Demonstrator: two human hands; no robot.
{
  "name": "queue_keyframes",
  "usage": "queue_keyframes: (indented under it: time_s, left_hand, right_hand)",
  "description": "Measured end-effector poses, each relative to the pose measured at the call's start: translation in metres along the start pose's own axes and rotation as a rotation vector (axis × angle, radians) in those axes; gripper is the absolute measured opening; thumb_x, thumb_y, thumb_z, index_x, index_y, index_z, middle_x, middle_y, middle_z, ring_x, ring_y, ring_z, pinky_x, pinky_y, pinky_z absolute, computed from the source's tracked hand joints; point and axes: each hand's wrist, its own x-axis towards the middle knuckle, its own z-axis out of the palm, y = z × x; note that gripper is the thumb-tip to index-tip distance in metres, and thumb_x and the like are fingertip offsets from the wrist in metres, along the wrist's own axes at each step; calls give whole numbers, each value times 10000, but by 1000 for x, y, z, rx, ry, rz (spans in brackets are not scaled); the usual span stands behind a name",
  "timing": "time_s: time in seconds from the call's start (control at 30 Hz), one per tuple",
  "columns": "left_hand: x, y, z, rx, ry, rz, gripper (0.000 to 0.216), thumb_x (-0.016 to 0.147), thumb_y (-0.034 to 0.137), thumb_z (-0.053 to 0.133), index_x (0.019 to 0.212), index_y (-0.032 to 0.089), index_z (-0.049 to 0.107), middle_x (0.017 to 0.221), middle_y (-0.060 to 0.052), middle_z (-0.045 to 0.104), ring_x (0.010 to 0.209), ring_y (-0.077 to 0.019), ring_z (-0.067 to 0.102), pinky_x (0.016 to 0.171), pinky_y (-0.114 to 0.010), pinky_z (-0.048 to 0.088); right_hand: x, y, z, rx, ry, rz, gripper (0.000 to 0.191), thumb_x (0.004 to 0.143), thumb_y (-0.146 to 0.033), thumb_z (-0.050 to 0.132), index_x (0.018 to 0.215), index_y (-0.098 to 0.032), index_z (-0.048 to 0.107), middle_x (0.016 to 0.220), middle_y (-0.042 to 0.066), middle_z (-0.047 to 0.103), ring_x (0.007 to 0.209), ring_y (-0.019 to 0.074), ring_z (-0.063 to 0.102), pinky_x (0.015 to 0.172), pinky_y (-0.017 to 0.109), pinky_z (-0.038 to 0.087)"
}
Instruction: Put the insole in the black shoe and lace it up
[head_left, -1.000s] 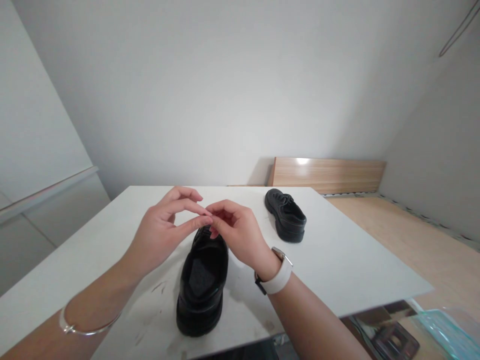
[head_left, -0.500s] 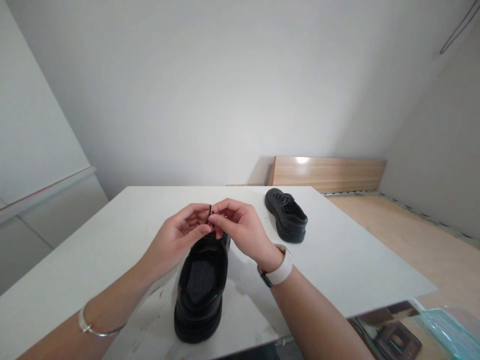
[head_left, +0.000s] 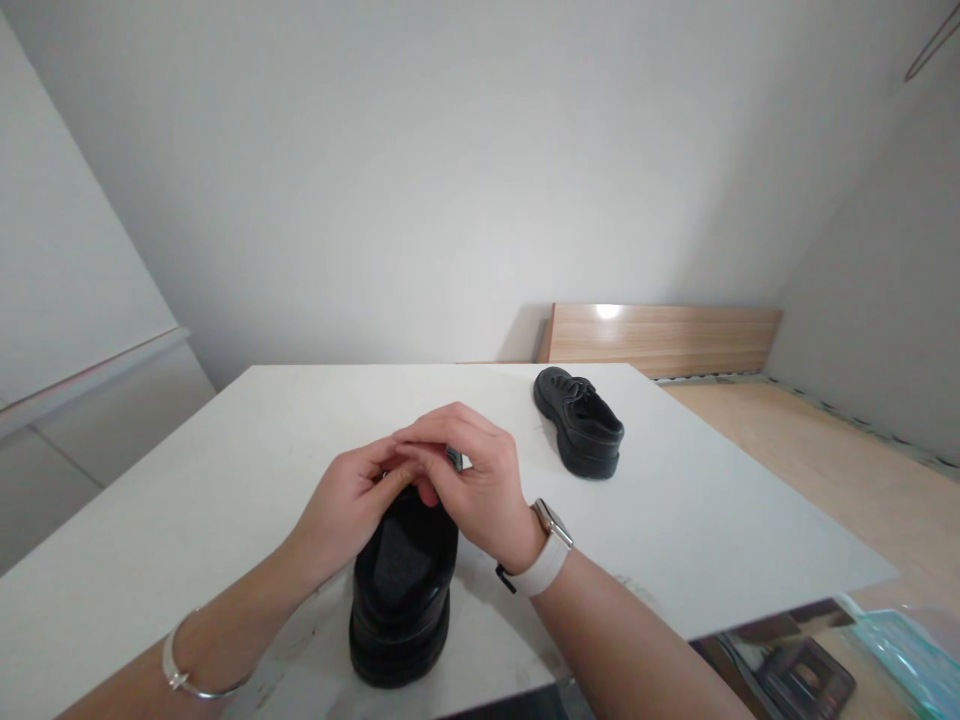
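A black shoe (head_left: 401, 610) stands on the white table with its heel toward me. Over its front, my left hand (head_left: 346, 505) and my right hand (head_left: 480, 485) meet, fingertips touching. Both hands are closed in a pinch at the shoelace, though the lace itself is covered by the fingers. My right hand arches over the left fingertips. The shoe's tongue and toe are mostly hidden behind the hands. A second black shoe (head_left: 581, 425), its lace tied, rests farther back on the right, apart from both hands.
The white table (head_left: 712, 530) reaches toward the pale wall. A wooden board (head_left: 667, 335) stands behind it at right. Below the right edge lie a dark boxy item (head_left: 810, 680) and a turquoise plastic packet (head_left: 911, 655).
My right hand has turned over and closed down across the left fingertips. The dark lace end that stuck up between the fingers is now hidden. The view has shifted slightly.
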Motion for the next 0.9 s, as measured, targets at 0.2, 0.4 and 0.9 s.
queue_keyframes:
  time_s: [0.2, 0.4, 0.9]
  left_hand:
    - [-5, 5, -2, 3, -16, 8, 339, 923, 415, 588, 716, 182, 719, 730, -17, 719, 716, -164, 655, 699, -233, 505]
    - [-5, 0, -11, -120, -60, -85, 206, 911, 386, 663, 942, 213, 769, 930, -35, 756, 917, -187, 693, 832, -251, 526]
    - [-10, 3, -11, 905, 215, 817, 207, 871, -3, 635, 1014, 148, 635, 940, -51, 716, 949, -214, 621, 887, -394, 441]
  right_hand:
    - [1, 7, -8, 30, -72, 21, 141, 966, -174, 610, 1029, -194, 735, 923, 34, 736, 877, 151, 645, 861, 312, 489]
    - [0, 15, -23, 208, -112, 243, 303, 967, -374, 617, 784, -154, 716, 740, 32, 677, 700, 133, 604, 680, 263, 472]
    - [1, 30, -21, 268, -422, 453, 169, 941, -233, 576, 988, -156, 720, 1001, 51, 731, 962, 171, 653, 912, 310, 503]
